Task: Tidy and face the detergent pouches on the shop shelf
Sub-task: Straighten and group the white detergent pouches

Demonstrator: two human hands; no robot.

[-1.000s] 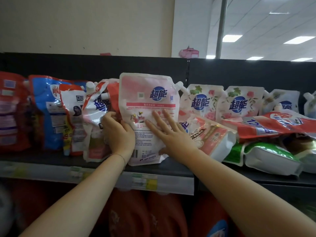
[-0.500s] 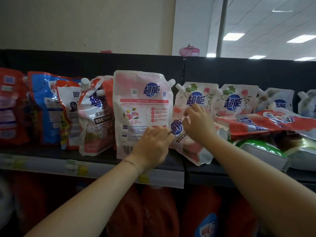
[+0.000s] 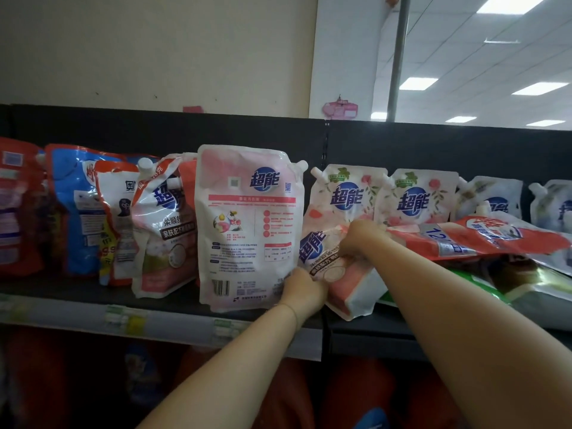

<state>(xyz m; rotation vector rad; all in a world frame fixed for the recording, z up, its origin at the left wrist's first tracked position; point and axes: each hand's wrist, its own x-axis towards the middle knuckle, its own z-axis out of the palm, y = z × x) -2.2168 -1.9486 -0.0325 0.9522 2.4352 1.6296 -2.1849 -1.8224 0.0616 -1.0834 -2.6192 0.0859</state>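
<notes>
Pouch [image 3: 328,264] leaning crooked on shelf [image 3: 93,294]
Left hand [image 3: 305,291] is clasping its lower edge, right hand [image 3: 359,239] is gripping its top, fingers curling round it

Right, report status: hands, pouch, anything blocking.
Both gripping tilted pink pouch: left hand, right hand. Not yet upright. Back-facing pouch close on one side, red pouch lying flat on the other.
</notes>
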